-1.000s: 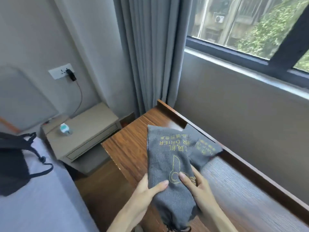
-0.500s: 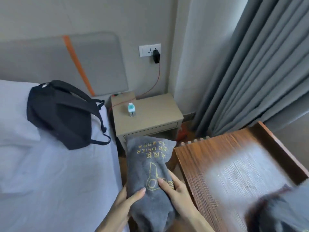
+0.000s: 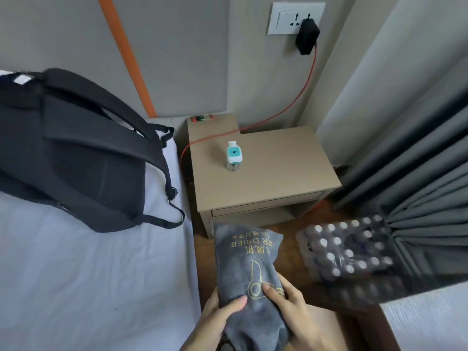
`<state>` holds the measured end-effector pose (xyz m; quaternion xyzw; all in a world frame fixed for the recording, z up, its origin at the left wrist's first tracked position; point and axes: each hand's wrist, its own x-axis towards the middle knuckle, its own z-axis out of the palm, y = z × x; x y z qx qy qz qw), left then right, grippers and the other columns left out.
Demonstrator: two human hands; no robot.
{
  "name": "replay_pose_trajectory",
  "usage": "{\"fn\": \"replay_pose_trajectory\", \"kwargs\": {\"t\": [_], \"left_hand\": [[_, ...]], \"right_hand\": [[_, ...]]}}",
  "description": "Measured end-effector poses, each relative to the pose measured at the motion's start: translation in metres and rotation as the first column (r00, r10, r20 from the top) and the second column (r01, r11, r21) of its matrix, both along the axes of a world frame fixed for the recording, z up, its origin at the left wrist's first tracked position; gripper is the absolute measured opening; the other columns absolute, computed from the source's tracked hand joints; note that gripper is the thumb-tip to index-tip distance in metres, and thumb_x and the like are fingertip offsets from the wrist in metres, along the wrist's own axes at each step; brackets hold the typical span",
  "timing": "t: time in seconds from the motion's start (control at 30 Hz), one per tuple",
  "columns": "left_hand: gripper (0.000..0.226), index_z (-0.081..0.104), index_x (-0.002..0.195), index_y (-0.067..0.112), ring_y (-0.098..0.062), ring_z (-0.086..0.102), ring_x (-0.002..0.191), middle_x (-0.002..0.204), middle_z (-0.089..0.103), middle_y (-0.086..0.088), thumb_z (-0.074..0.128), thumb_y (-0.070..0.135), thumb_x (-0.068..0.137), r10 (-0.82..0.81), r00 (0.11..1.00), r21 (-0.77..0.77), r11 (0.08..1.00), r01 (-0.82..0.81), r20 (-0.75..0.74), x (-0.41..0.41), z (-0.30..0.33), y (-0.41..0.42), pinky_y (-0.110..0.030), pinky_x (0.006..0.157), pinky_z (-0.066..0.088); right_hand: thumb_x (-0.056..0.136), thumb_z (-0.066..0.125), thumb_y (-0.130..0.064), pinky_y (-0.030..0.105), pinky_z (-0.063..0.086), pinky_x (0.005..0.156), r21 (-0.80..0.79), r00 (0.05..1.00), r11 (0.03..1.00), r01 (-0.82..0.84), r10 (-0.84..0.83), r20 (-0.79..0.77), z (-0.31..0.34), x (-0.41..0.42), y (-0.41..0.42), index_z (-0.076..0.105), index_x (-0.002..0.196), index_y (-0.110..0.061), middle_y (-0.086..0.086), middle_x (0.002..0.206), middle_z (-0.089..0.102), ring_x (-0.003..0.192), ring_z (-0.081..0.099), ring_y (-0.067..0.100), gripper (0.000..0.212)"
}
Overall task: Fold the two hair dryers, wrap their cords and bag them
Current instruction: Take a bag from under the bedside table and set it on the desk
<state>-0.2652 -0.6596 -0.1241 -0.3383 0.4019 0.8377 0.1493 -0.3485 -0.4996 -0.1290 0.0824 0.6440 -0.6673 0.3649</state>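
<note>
Soft, even daylight fills the room, rather dim and cool, with no hard shadows; only a faint shade lies under the black backpack [image 3: 76, 153] on the bed. The pack of bottles [image 3: 347, 252] at lower right is smeared by motion blur. Wide-angle distortion bends the wall and curtain [image 3: 417, 160] lines toward the edges

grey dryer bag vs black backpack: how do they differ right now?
The grey dryer bag is slim, printed in yellow and held in both hands, left hand, right hand; the black backpack is bulkier, strapped and lies untouched on the bed. Both are soft fabric.
</note>
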Motion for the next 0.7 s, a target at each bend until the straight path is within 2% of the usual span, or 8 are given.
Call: {"fn": "replay_pose_trajectory", "kwargs": {"t": [0.1, 0.17, 0.2, 0.27, 0.37, 0.5, 0.6, 0.7], "left_hand": [[0.066, 0.059, 0.126, 0.007, -0.032, 0.064, 0.114, 0.119, 0.068, -0.018, 0.083, 0.007, 0.065, 0.026, 1.000, -0.011, 1.000, -0.026, -0.005, -0.023, -0.046, -0.004, -0.046, 0.106, 0.042], [0.059, 0.058, 0.127, 0.007, -0.029, 0.065, 0.113, 0.119, 0.069, -0.017, 0.076, 0.002, 0.071, 0.033, 0.999, -0.021, 0.999, -0.033, -0.006, -0.034, -0.079, -0.008, -0.039, 0.098, 0.046], [0.058, 0.058, 0.126, 0.008, -0.027, 0.066, 0.111, 0.118, 0.069, -0.015, 0.075, 0.002, 0.072, 0.036, 0.999, -0.031, 0.999, -0.036, -0.001, -0.039, -0.095, -0.010, -0.036, 0.094, 0.048], [0.055, 0.058, 0.127, 0.011, -0.024, 0.067, 0.110, 0.117, 0.070, -0.012, 0.076, 0.003, 0.075, 0.034, 0.999, -0.041, 0.999, -0.034, 0.003, -0.050, -0.128, -0.014, -0.035, 0.091, 0.049], [0.052, 0.057, 0.127, 0.013, -0.025, 0.067, 0.109, 0.116, 0.071, -0.009, 0.074, 0.004, 0.079, 0.016, 0.999, -0.037, 0.999, -0.014, 0.036, -0.062, -0.177, -0.017, -0.040, 0.097, 0.049], [0.048, 0.059, 0.123, 0.011, -0.025, 0.070, 0.101, 0.109, 0.074, -0.009, 0.073, 0.002, 0.078, 0.050, 0.997, -0.018, 0.999, -0.049, 0.066, -0.086, -0.232, -0.018, -0.039, 0.092, 0.052], [0.045, 0.061, 0.119, 0.011, -0.025, 0.072, 0.095, 0.104, 0.075, -0.010, 0.074, 0.002, 0.078, 0.094, 0.993, -0.036, 0.995, -0.091, 0.071, -0.110, -0.270, -0.021, -0.032, 0.076, 0.057], [0.054, 0.061, 0.120, 0.009, -0.025, 0.073, 0.093, 0.103, 0.075, -0.009, 0.081, 0.008, 0.070, 0.156, 0.982, -0.048, 0.987, -0.151, 0.107, -0.134, -0.306, -0.026, -0.033, 0.075, 0.056]], "right_hand": [[0.074, 0.080, -0.022, 0.049, 0.048, 0.098, -0.019, 0.999, 0.999, 0.034, -0.033, 0.041, -0.053, -0.019, -0.007, 0.066, 0.119, -0.010, 0.020, 0.110, 0.070, 0.106, 0.066, 0.035, 0.049], [0.064, 0.082, -0.029, 0.049, 0.049, 0.097, -0.017, 0.997, 0.999, 0.046, -0.044, 0.065, -0.089, -0.031, -0.013, 0.066, 0.119, -0.009, 0.020, 0.110, 0.070, 0.106, 0.066, 0.036, 0.061], [0.066, 0.082, -0.027, 0.047, 0.050, 0.094, -0.023, 0.995, 0.998, 0.056, -0.054, 0.083, -0.106, -0.036, -0.016, 0.065, 0.119, -0.008, 0.021, 0.110, 0.070, 0.105, 0.066, 0.037, 0.059], [0.077, 0.077, -0.015, 0.043, 0.053, 0.088, -0.016, 0.990, 0.996, 0.086, -0.083, 0.112, -0.141, -0.047, -0.019, 0.066, 0.116, -0.008, 0.021, 0.108, 0.071, 0.102, 0.068, 0.036, 0.041], [0.085, 0.067, -0.009, 0.046, 0.052, 0.091, 0.017, 0.986, 0.996, 0.083, -0.085, 0.142, -0.189, -0.062, -0.021, 0.067, 0.114, -0.009, 0.019, 0.107, 0.072, 0.100, 0.068, 0.035, 0.029], [0.067, 0.084, -0.030, 0.052, 0.050, 0.095, 0.060, 0.986, 0.995, 0.080, -0.088, 0.141, -0.240, -0.087, -0.028, 0.068, 0.112, -0.012, 0.018, 0.106, 0.072, 0.099, 0.068, 0.036, 0.051], [0.068, 0.084, -0.026, 0.045, 0.055, 0.086, 0.092, 0.989, 0.991, 0.093, -0.103, 0.105, -0.276, -0.113, -0.035, 0.065, 0.113, -0.012, 0.017, 0.103, 0.073, 0.094, 0.070, 0.034, 0.051], [0.070, 0.080, -0.016, 0.034, 0.057, 0.068, 0.130, 0.987, 0.981, 0.143, -0.152, 0.060, -0.304, -0.138, -0.044, 0.056, 0.118, -0.010, 0.015, 0.101, 0.073, 0.086, 0.073, 0.028, 0.054]]}}
